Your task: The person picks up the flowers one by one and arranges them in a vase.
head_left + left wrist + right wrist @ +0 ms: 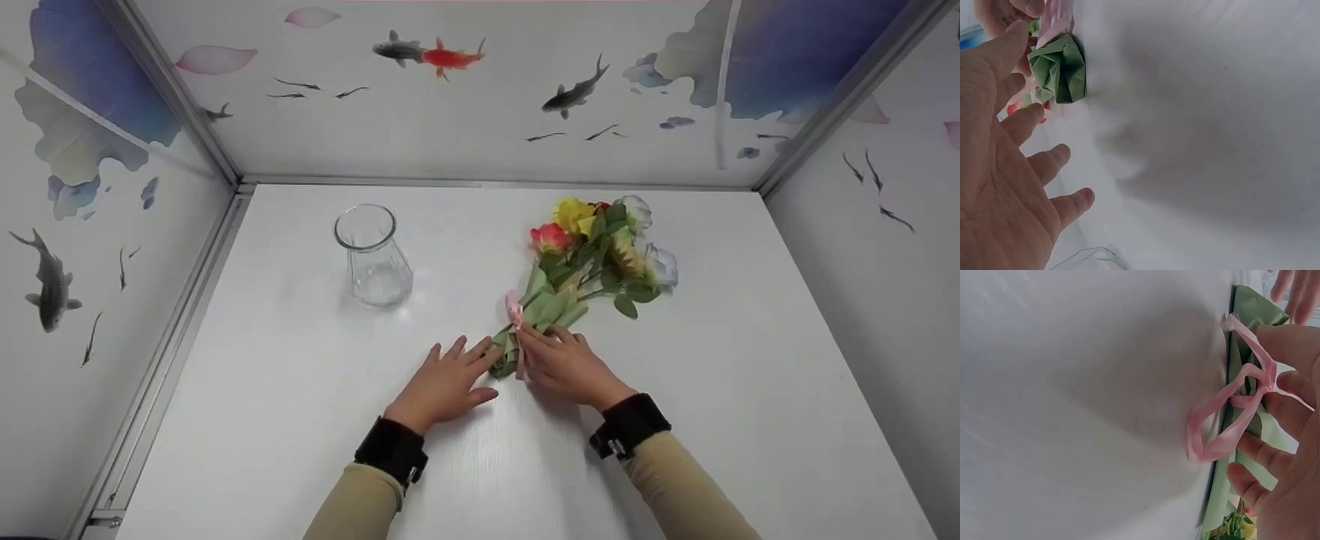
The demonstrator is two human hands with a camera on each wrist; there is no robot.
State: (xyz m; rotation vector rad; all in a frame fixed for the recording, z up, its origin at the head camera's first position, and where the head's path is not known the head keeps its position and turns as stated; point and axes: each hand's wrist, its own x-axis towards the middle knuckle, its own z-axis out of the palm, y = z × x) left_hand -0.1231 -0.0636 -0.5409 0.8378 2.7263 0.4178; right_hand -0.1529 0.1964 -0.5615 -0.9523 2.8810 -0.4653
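Note:
A flower bouquet (555, 300) wrapped in green paper lies tilted on the table, its blooms pointing away to the right. A pink ribbon (1235, 430) is tied round its wrapped stem, with loops and tails hanging loose. My right hand (566, 367) grips the wrapping at the ribbon knot, thumb and bent fingers against the paper. Spread out on the other side is my left hand (446, 382), its fingertips right by the folded paper end (1064, 70). In the left wrist view its fingers are apart, with nothing held in the palm.
A clear glass vase (375, 259) stands upright on the white table (285, 390), left of the bouquet. White panels printed with fish and lotus patterns wall the table at the back (480, 127) and both sides.

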